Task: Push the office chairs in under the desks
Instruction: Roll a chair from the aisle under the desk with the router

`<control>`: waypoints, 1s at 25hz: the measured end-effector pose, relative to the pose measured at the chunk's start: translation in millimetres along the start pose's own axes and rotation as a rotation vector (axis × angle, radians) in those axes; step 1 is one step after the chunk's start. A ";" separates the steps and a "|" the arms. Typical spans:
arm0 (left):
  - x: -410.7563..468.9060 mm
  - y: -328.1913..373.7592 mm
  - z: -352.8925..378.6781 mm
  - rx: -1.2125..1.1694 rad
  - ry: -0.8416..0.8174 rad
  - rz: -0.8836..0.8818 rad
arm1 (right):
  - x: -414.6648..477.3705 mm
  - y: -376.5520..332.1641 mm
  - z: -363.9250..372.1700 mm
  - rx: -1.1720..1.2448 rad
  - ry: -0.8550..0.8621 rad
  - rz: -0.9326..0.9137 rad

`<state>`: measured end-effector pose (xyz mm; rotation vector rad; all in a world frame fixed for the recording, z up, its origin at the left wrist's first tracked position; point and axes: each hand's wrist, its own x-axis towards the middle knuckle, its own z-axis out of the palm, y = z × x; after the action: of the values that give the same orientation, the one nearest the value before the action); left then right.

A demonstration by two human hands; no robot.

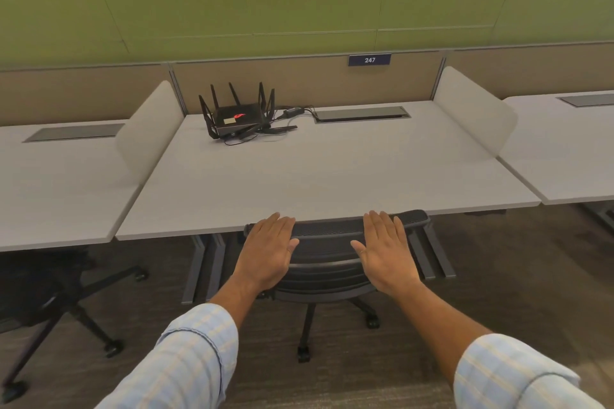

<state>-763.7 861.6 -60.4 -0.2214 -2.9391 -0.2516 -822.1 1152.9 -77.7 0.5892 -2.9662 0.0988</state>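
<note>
Three pale grey desktops (332, 176) in a row; two black mesh office chairs visible. Centre chair (327, 254): backrest top at the middle desk's front edge, seat under it. Second chair (43, 292) at left, partly under its desk. One black multi-antenna router (237, 118) at rear. Left hand (267, 251) and right hand (387, 251) open, palms flat over the backrest; contact uncertain.

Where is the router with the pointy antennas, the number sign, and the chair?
router (236, 119), head view, top of its black body
number sign (369, 60), head view, on the digits 247
office chair (327, 242), head view, mesh backrest
</note>
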 end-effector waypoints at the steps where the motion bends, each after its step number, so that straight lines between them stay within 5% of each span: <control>1: -4.4 3.0 -1.1 0.016 -0.016 -0.001 | -5.5 -2.3 0.6 -0.022 -0.002 0.012; 9: -55.5 52.0 -9.8 0.071 -0.078 -0.077 | -62.2 7.7 -17.8 -0.012 -0.064 -0.035; 25: -230.2 249.1 -12.0 0.122 -0.109 0.058 | -346.3 63.0 -55.5 0.038 -0.032 0.090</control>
<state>-497.2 1071.8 -55.0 -0.3121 -3.0362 -0.0524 -522.9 1346.3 -68.9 0.4653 -3.0280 0.1549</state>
